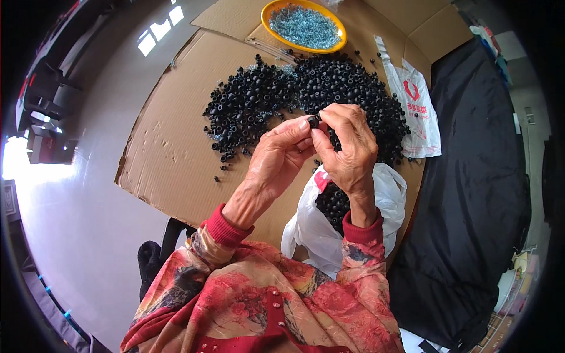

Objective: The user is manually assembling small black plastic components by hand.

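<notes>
Over the near side of the pile, my two hands meet at one small round black plastic piece (313, 122). My left hand (278, 154) pinches it between thumb and forefinger. From the other side, the thumb and forefinger of my right hand (352, 144) close on the same piece; whether they also hold a second small part is hidden. A wide heap of black hollow ball-shaped pieces (347, 82) lies beyond my hands, with clear bluish bits among them. Below my right wrist, a white plastic bag (307, 215) stands open with more black pieces (333, 205) inside.
Brown cardboard (168, 135) lies under the heap. At the far side sits a yellow basin (343, 36) full of small clear bluish parts. A flattened white printed bag (425, 132) lies right of the heap. Black cloth (471, 188) spreads along the right.
</notes>
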{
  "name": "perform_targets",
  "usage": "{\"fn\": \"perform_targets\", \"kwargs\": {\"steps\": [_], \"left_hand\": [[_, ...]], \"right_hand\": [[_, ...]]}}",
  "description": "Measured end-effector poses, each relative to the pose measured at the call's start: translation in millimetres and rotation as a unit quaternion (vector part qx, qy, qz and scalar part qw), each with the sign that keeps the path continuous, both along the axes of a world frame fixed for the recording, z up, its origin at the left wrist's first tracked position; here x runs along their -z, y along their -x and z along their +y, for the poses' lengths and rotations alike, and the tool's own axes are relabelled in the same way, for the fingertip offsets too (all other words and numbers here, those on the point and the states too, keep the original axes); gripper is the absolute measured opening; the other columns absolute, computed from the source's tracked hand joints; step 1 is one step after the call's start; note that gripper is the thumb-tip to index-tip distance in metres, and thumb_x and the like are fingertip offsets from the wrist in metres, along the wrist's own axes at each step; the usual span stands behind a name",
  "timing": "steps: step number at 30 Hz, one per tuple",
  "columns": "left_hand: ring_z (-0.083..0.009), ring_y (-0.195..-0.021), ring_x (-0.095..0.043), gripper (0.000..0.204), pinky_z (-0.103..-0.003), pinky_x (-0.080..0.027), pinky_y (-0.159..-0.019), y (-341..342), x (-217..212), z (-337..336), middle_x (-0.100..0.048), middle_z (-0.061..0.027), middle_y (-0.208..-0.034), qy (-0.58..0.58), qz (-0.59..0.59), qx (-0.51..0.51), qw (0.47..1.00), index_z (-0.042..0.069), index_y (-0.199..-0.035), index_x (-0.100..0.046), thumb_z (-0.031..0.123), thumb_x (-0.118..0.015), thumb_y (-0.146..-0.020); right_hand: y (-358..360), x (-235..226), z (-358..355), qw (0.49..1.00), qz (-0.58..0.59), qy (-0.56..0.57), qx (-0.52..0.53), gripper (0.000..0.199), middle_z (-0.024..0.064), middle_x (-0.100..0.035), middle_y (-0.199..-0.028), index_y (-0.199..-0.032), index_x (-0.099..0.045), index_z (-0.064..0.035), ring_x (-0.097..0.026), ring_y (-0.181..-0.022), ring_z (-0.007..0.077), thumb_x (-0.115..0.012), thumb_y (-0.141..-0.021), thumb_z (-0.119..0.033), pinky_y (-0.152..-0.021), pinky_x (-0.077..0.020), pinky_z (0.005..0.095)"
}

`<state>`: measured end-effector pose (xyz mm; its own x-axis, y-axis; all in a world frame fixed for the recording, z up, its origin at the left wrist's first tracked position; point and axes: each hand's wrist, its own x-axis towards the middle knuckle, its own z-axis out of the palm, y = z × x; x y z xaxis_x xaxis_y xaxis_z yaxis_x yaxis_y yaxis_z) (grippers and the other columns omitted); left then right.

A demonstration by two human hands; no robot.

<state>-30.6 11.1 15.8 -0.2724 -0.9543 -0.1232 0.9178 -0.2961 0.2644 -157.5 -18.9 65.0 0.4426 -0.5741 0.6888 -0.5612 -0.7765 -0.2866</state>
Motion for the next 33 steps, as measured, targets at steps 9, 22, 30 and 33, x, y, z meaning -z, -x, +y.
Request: {"fn": "perform_targets", "kwargs": {"steps": [9,22,30,33], "left_hand": [[-0.0168,-0.090,-0.058,0.022,-0.034,-0.044,-0.087,0.2,0.9,3.4,-0.061,-0.0083,-0.097,0.019,0.016,-0.024,0.999,-0.003,-0.103,-0.056,0.012,-0.056,-0.087],[-0.0175,-0.086,-0.060,0.022,-0.031,-0.047,-0.084,-2.2,9.2,-3.4,-0.062,-0.0092,-0.095,0.038,-0.020,-0.013,0.999,-0.004,-0.102,-0.057,0.013,-0.055,-0.088],[-0.0171,-0.083,-0.060,0.022,-0.031,-0.049,-0.077,-35.8,9.8,-15.4,-0.063,-0.0104,-0.094,-0.010,-0.144,-0.098,0.985,-0.002,-0.101,-0.058,0.015,-0.055,-0.088],[-0.0152,-0.079,-0.059,0.020,-0.030,-0.049,-0.075,-52.2,13.5,-20.0,-0.062,-0.0079,-0.089,-0.022,-0.167,-0.141,0.975,0.000,-0.098,-0.059,0.016,-0.056,-0.088]], "right_hand": [[-3.9,4.3,-1.0,0.999,-0.015,0.025,-0.032,0.028,0.0118,-0.060,-0.089,-0.090,-0.060,0.0012,-0.059,-0.082,0.0277,-0.067,-0.064,0.006,-0.075,-0.0483,0.0362],[2.4,0.0,-12.4,0.997,0.017,-0.010,-0.074,0.019,0.0112,-0.056,-0.084,-0.083,-0.054,0.0000,-0.056,-0.078,0.0285,-0.064,-0.067,0.002,-0.073,-0.0458,0.0372],[59.7,-16.7,21.9,0.932,0.307,-0.176,-0.080,0.012,0.0092,-0.056,-0.077,-0.074,-0.054,-0.0032,-0.052,-0.074,0.0245,-0.061,-0.064,-0.007,-0.069,-0.0383,0.0357],[73.0,-3.6,45.6,0.920,0.320,-0.218,-0.061,0.016,0.0086,-0.057,-0.077,-0.078,-0.060,-0.0036,-0.052,-0.078,0.0254,-0.063,-0.063,-0.006,-0.073,-0.0376,0.0368]]}}
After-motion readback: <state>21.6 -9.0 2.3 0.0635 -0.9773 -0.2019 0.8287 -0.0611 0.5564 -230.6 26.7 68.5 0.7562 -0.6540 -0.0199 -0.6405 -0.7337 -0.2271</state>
